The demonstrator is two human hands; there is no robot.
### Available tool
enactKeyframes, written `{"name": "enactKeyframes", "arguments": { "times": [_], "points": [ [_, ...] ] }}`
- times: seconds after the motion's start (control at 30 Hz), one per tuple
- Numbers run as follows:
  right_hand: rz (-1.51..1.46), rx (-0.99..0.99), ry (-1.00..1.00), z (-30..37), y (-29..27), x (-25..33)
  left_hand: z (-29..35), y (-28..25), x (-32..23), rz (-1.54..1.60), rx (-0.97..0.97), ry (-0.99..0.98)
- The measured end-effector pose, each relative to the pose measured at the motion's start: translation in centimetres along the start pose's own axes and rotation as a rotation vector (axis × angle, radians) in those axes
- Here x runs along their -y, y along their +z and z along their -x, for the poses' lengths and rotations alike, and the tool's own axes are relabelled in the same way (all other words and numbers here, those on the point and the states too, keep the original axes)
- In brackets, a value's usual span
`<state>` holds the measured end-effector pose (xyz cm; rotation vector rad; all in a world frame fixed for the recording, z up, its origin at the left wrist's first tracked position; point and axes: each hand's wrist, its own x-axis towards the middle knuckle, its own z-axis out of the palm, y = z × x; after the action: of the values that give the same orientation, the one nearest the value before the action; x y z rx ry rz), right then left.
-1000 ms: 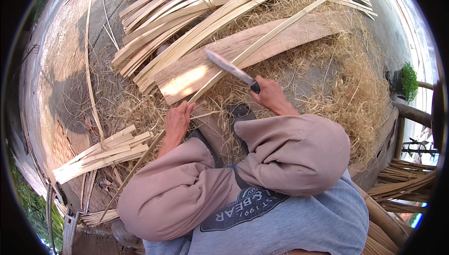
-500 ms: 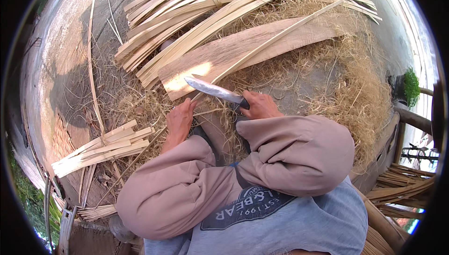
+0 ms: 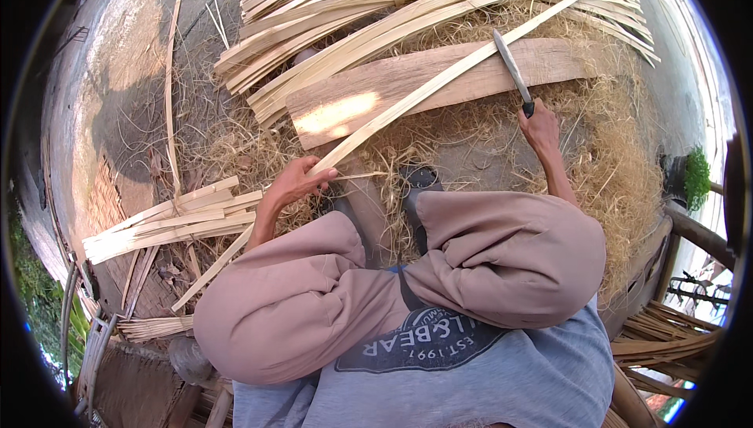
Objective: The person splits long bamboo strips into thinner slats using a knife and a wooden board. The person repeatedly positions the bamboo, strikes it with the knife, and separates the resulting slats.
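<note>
A long pale strip of split bamboo or wood (image 3: pixel 427 92) slants from beside my left knee up over a flat wooden board (image 3: pixel 392 73). My left hand (image 3: pixel 296 182) grips it near the board's near-left corner, thumb on top, with the strip's broad face turned up. In my right hand (image 3: pixel 540 126) is a knife (image 3: pixel 514 71) with a black handle. Its blade points away from me and lies across the strip near the strip's far end, above the board; whether the edge touches the strip I cannot tell.
Beyond the board lies a large tied bundle of pale strips (image 3: pixel 314 32). A smaller stack of strips (image 3: pixel 180 220) rests at the left. Curly shavings (image 3: pixel 604 142) cover the ground around the board. Darker strips (image 3: pixel 667 346) are piled at the lower right.
My right hand has carried the knife away from me and to the right, from near my left hand toward the strip's far end. The strip has turned its broad face up.
</note>
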<state>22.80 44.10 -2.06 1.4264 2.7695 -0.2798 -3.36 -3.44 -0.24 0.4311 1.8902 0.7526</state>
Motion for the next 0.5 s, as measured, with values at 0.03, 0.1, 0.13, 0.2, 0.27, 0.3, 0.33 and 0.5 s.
{"name": "enactKeyframes", "arguments": {
  "times": [0.03,0.1,0.13,0.2,0.27,0.3,0.33,0.5],
  "points": [
    [-0.023,0.015,0.019,-0.2,0.7,0.4,1.5,-1.8,2.5,-0.016,0.048,-0.043],
    [-0.073,-0.02,0.059,-1.2,1.5,0.7,4.7,-4.0,6.3,-0.016,0.101,-0.148],
    [-0.076,-0.043,0.107,-1.2,1.4,-0.6,5.2,-4.5,7.0,-0.012,0.127,-0.193],
    [-0.177,-0.031,0.09,-1.6,1.3,-0.3,6.8,-4.3,7.1,0.04,0.049,-0.207],
    [-0.282,0.038,0.091,-1.0,2.0,1.8,5.7,-1.7,5.5,-0.18,-0.153,-0.044],
    [-0.344,0.1,0.013,0.6,2.1,4.4,5.1,0.2,4.2,-0.282,-0.26,0.04],
    [-0.4,0.156,-0.061,3.3,2.0,7.3,4.0,2.0,2.7,-0.334,-0.338,0.097],
    [-0.285,0.357,-0.412,12.6,0.8,13.2,-0.2,6.5,-2.4,-0.511,-0.585,0.369]
  ]
}}
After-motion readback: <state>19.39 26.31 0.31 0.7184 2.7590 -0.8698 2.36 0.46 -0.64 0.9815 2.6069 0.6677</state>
